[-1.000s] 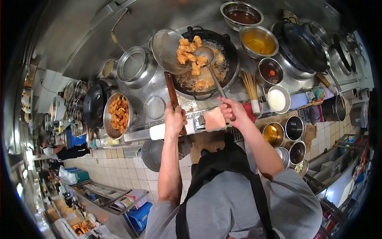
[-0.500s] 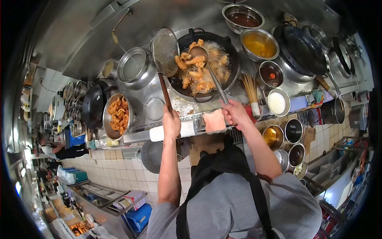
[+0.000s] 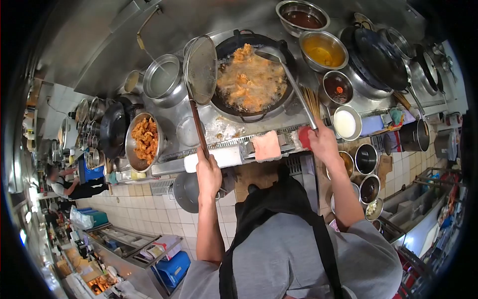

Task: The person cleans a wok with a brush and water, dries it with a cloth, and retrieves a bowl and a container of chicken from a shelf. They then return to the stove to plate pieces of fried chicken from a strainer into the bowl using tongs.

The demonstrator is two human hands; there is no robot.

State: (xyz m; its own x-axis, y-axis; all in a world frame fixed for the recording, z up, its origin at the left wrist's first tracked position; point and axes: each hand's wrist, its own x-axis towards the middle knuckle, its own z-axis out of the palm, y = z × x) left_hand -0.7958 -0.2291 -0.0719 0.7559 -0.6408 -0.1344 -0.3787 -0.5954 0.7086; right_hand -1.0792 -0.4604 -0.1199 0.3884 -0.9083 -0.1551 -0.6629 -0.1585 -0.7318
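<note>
I find the strainer (image 3: 202, 70) round, meshed, wooden-handled, tilted steeply in my grip at the wok's (image 3: 226, 47) left edge. The wok is black and loop-handled, its oil (image 3: 266, 84) foaming around golden-brown fried pieces (image 3: 244, 54). I hold the metal ladle (image 3: 295, 82) slanting, bowl at the wok's far right; oil contact undetermined.

A steel counter (image 3: 170, 118) is carrying a black wok (image 3: 225, 49), a pot (image 3: 175, 98) standing left of it, bowls (image 3: 311, 63) of liquid sitting on the right, a pink cloth (image 3: 266, 145) lying at the front edge (pale spatters (image 3: 233, 130) showing nearby)
</note>
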